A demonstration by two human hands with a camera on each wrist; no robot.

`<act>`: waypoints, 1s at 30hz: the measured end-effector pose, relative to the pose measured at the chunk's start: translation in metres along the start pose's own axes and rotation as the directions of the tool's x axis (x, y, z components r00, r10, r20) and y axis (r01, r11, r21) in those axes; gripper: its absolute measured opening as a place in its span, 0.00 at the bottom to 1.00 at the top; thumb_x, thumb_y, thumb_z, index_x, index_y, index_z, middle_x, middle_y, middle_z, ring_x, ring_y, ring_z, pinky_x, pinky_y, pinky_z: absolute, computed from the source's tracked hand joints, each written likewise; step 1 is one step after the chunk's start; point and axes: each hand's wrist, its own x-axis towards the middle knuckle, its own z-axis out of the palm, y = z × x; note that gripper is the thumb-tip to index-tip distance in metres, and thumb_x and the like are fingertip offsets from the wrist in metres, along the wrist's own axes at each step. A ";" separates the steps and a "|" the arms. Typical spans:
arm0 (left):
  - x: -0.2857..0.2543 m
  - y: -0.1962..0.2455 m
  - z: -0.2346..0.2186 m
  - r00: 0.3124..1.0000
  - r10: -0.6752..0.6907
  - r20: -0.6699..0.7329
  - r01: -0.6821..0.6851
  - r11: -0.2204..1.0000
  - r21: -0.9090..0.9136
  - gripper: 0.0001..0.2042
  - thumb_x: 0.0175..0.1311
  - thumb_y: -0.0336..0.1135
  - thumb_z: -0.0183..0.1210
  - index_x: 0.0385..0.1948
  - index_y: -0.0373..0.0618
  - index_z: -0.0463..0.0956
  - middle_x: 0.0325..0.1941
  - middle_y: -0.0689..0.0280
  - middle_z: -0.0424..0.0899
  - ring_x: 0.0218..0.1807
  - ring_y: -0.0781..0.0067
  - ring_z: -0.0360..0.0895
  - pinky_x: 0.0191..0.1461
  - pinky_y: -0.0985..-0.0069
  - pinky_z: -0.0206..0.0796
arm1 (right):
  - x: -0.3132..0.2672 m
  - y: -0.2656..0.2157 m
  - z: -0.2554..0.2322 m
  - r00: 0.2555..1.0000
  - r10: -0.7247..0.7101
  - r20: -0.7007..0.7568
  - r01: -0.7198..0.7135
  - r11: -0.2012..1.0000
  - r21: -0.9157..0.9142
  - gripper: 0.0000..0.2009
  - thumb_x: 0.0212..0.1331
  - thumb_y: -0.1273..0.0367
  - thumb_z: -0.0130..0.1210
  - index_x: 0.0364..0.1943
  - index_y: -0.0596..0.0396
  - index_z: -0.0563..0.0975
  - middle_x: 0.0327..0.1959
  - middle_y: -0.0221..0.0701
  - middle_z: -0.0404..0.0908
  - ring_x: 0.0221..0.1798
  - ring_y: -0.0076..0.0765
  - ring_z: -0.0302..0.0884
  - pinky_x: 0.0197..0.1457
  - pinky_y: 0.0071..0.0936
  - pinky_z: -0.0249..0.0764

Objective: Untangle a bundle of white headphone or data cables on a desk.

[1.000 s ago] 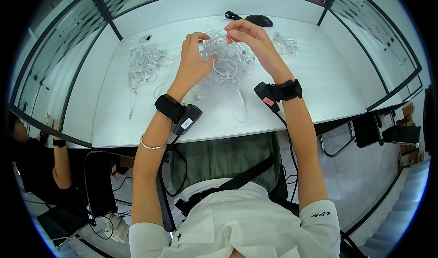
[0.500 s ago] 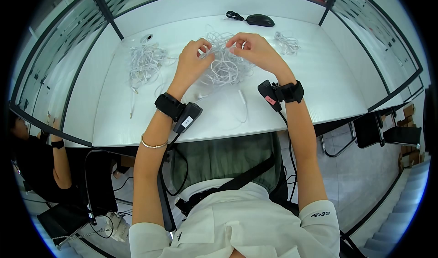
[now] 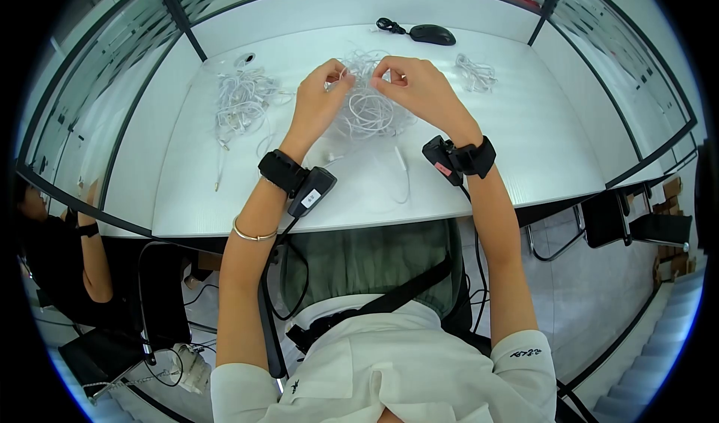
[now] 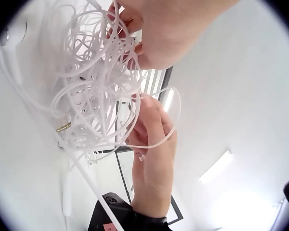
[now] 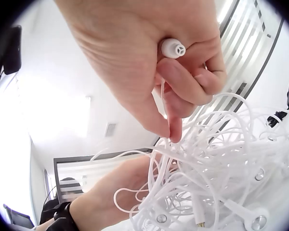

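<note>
— While the head view looks down, what do both hands have?

— A tangle of white earphone cables (image 3: 368,105) lying mid-counter (image 3: 524,138). The left hand (image 3: 318,101) and right hand (image 3: 416,86) sit on either side of its top, fingers curled in, each pinching strands, apparently to draw them apart. A second heap of white cables (image 3: 240,101) lies well to the left, a smaller bunch (image 3: 475,71) to the right, and a black mouse (image 3: 433,34) sits at the far edge.

— And the left wrist view?

— The left hand's (image 4: 159,29) fingertips close on several loops, so the bundle (image 4: 94,91) hangs beneath them. A gold jack plug (image 4: 63,127) pokes out of the mess. The right hand (image 4: 151,159) hooks one loop from the opposite side.

— The right wrist view?

— The right hand (image 5: 149,62) has its grip pressed together: a white earbud (image 5: 173,48) is tucked between curled fingers while thumb and forefinger pinch a thin wire, likely keeping that end free of the knot (image 5: 212,168). The left hand (image 5: 115,192) shows beyond it among the strands.
</note>
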 end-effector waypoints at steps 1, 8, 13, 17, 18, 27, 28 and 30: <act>0.000 0.002 0.000 1.000 -0.016 -0.006 0.016 0.999 -0.038 0.08 0.58 0.35 0.57 0.29 0.40 0.72 0.27 0.68 0.76 0.33 0.80 0.72 0.42 0.80 0.62 | 0.000 -0.001 -0.001 1.000 -0.001 -0.008 0.001 1.000 0.002 0.10 0.54 0.60 0.56 0.32 0.49 0.79 0.16 0.26 0.68 0.20 0.30 0.65 0.25 0.28 0.61; 0.004 0.007 -0.006 0.983 -0.141 0.120 0.168 0.952 -0.254 0.06 0.59 0.32 0.57 0.29 0.42 0.69 0.28 0.69 0.76 0.35 0.82 0.72 0.42 0.83 0.61 | -0.002 -0.018 -0.007 0.997 -0.002 -0.076 -0.003 0.998 -0.067 0.09 0.54 0.60 0.56 0.31 0.48 0.79 0.15 0.26 0.67 0.20 0.29 0.66 0.24 0.27 0.61; 0.005 0.020 -0.011 0.945 -0.238 0.225 0.307 0.884 -0.353 0.06 0.55 0.31 0.57 0.31 0.46 0.69 0.31 0.71 0.76 0.37 0.81 0.73 0.46 0.83 0.59 | -0.002 -0.021 -0.009 0.988 -0.085 -0.130 0.075 0.994 -0.075 0.07 0.54 0.62 0.57 0.31 0.47 0.79 0.15 0.26 0.67 0.20 0.30 0.66 0.25 0.27 0.62; 0.004 0.024 -0.019 0.922 -0.276 0.271 0.373 0.823 -0.429 0.07 0.56 0.34 0.56 0.33 0.46 0.70 0.34 0.71 0.76 0.39 0.81 0.72 0.48 0.84 0.58 | -0.005 -0.015 -0.011 0.986 -0.152 -0.069 0.147 0.986 -0.073 0.06 0.54 0.65 0.59 0.34 0.49 0.80 0.13 0.23 0.55 0.17 0.22 0.52 0.22 0.24 0.51; 0.004 0.023 -0.020 0.915 -0.296 0.274 0.391 0.817 -0.424 0.07 0.56 0.34 0.55 0.34 0.46 0.70 0.34 0.71 0.77 0.40 0.82 0.72 0.48 0.84 0.57 | -0.006 -0.015 -0.013 0.990 -0.136 -0.048 0.132 0.988 -0.077 0.07 0.54 0.65 0.59 0.35 0.48 0.81 0.12 0.23 0.56 0.17 0.22 0.52 0.22 0.24 0.51; 0.006 0.020 -0.022 0.896 -0.326 0.303 0.433 0.793 -0.428 0.13 0.58 0.35 0.52 0.44 0.45 0.70 0.38 0.66 0.80 0.40 0.79 0.74 0.47 0.82 0.62 | -0.010 -0.018 -0.021 0.997 -0.068 0.035 0.072 0.989 -0.129 0.07 0.52 0.63 0.59 0.34 0.43 0.84 0.16 0.27 0.73 0.21 0.32 0.70 0.25 0.27 0.64; 0.008 0.017 -0.023 0.892 -0.322 0.317 0.437 0.791 -0.427 0.13 0.58 0.35 0.52 0.45 0.44 0.70 0.39 0.65 0.80 0.40 0.79 0.74 0.47 0.82 0.62 | -0.009 -0.020 -0.021 0.998 -0.059 0.024 0.062 0.988 -0.139 0.07 0.52 0.63 0.59 0.34 0.43 0.84 0.17 0.28 0.74 0.21 0.32 0.71 0.25 0.27 0.64; 0.009 0.017 -0.023 0.888 -0.326 0.325 0.445 0.786 -0.429 0.14 0.58 0.34 0.51 0.46 0.42 0.69 0.41 0.61 0.81 0.40 0.77 0.76 0.49 0.81 0.64 | -0.009 -0.015 -0.018 0.988 -0.146 -0.056 0.137 0.981 -0.139 0.07 0.53 0.64 0.60 0.35 0.46 0.84 0.11 0.23 0.59 0.15 0.21 0.54 0.20 0.24 0.51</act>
